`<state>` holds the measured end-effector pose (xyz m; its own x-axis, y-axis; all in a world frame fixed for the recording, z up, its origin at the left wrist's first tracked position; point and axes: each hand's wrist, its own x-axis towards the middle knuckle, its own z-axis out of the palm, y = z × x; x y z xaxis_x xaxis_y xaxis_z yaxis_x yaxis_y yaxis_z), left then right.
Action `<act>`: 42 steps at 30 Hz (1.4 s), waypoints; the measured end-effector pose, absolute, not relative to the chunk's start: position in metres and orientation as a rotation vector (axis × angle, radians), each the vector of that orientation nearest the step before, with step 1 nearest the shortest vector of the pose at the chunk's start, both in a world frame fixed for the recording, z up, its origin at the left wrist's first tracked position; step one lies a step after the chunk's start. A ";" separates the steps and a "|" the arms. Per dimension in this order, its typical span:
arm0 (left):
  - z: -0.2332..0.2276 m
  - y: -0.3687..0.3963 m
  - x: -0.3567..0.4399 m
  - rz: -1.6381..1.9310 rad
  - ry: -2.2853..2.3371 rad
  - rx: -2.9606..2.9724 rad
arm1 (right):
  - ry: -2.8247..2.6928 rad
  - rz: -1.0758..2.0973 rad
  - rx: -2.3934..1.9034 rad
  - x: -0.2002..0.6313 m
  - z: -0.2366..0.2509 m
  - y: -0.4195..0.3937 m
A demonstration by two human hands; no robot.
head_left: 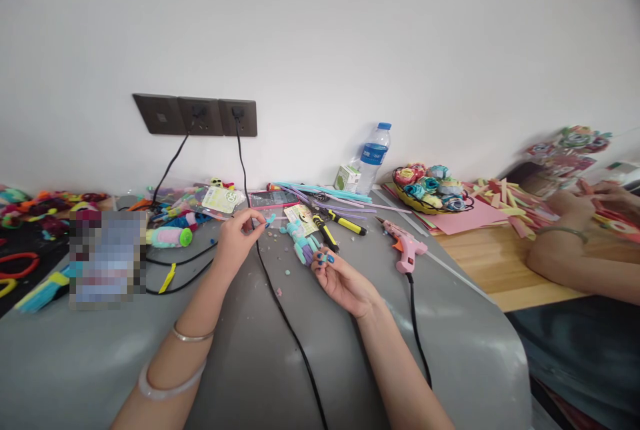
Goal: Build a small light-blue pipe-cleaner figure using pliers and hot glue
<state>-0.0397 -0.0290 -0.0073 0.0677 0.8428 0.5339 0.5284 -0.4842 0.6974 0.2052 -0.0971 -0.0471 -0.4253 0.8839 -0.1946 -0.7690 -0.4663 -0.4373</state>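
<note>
The right hand (345,280), palm up with fingers curled, is gripping the lower end of a teal and purple pipe-cleaner figure (305,243) that is lying on the grey table surface (250,350). Slightly farther left, the left hand (235,240) is pinching a small blue fuzzy piece (271,220) between thumb and fingertips, just left of the figure. A black power cord (285,317) is running between both hands. To the right, a pink plastic glue gun (406,250) is resting on the table. Farther back, yellow-handled pliers (345,222) and a clear plastic water bottle (374,153) are standing near the wall. At far right, another person's hands (580,210) are working over coloured paper.
</note>
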 end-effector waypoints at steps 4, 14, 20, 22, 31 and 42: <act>-0.007 -0.030 -0.039 1.363 1.368 2.038 | -0.323 1.994 -0.510 0.206 -0.049 -0.098; -0.008 -0.030 -0.039 1.346 1.379 2.057 | -0.400 1.933 -0.600 0.204 -0.049 -0.097; -0.008 -0.030 -0.039 1.319 1.370 2.049 | -0.541 1.806 -0.736 0.199 -0.037 -0.103; -0.008 -0.030 -0.038 1.307 1.357 2.050 | -0.579 1.775 -0.782 0.198 -0.033 -0.104; -0.010 -0.030 -0.037 1.286 1.349 2.042 | -0.632 1.638 -0.902 0.197 -0.030 -0.107; -0.008 -0.031 -0.037 1.252 1.357 2.055 | -0.680 1.632 -0.968 0.202 -0.022 -0.114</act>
<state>-0.0366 -0.0314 -0.0076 0.1386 0.8725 0.4685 0.5369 -0.4637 0.7048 0.2017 -0.1143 -0.0220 -0.1002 0.9627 -0.2514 -0.4991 -0.2672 -0.8243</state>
